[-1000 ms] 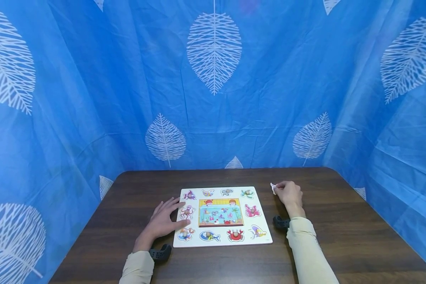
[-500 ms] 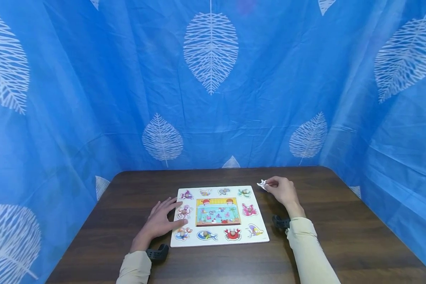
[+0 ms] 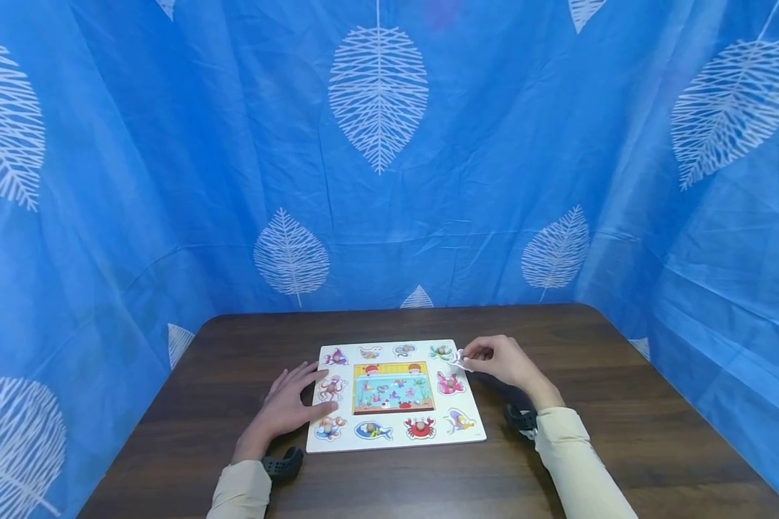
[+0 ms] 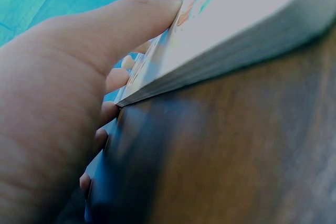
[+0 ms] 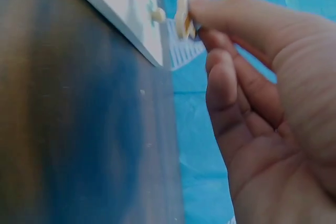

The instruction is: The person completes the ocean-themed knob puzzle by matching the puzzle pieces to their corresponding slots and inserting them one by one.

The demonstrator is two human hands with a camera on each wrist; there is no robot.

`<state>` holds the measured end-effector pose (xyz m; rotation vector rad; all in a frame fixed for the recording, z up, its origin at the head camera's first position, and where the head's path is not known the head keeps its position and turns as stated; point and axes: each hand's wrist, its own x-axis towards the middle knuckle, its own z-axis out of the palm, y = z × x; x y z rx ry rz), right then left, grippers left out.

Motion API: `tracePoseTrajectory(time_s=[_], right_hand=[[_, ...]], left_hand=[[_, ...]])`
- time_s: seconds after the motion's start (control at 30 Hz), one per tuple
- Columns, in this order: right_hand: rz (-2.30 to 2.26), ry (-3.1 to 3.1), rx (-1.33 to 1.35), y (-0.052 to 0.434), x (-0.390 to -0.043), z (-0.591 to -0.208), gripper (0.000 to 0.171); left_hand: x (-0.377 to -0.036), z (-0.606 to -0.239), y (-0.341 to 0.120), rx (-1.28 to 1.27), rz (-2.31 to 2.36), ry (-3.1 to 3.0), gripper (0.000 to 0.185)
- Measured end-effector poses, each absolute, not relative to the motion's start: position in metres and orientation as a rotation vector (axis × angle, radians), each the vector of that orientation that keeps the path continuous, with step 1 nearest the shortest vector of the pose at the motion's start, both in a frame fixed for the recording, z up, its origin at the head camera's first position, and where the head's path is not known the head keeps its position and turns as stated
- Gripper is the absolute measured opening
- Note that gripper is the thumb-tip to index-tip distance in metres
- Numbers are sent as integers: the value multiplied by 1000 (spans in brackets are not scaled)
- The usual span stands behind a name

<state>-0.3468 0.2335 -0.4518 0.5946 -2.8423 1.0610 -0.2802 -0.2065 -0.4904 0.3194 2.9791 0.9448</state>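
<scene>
A white wooden peg puzzle board (image 3: 396, 440) with sea-animal pieces lies on the dark wooden table (image 3: 623, 432). My left hand (image 3: 292, 404) rests flat on the table with its fingers on the board's left edge (image 4: 210, 72). My right hand (image 3: 503, 360) hovers over the board's upper right corner and pinches a small pale puzzle piece (image 3: 462, 359) between thumb and fingertips. In the right wrist view that piece (image 5: 186, 3) shows edge-on above the board's corner (image 5: 147, 45).
Blue cloth with white leaf prints (image 3: 376, 180) walls in the table at the back and both sides. Bare wood lies to the right of the board and in front of it. Black wrist straps (image 3: 282, 465) sit on both forearms.
My right hand has carried the small piece leftwards from the bare table to the board's upper right corner. The left hand has stayed on the board's left edge.
</scene>
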Motion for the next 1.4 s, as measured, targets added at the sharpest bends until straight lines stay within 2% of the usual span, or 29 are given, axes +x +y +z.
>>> tracePoseTrajectory(time_s=[0.27, 0.57, 0.8, 1.13, 1.4], right_hand=[[1178, -2902, 719, 233, -332, -459, 16], [1303, -2928, 1023, 237, -314, -465, 10], [1315, -2966, 1157, 236, -307, -468, 8], [1235, -2995, 1254, 234, -302, -464, 7], [1127, -3027, 1218, 230, -300, -458, 6]], left_hand=[[-279, -489, -205, 316, 924, 2985, 81], [-278, -489, -206, 322, 933, 2985, 81], [-277, -490, -206, 314, 922, 2981, 82], [-279, -490, -205, 330, 926, 2981, 82], [-279, -492, -206, 335, 924, 2981, 82]])
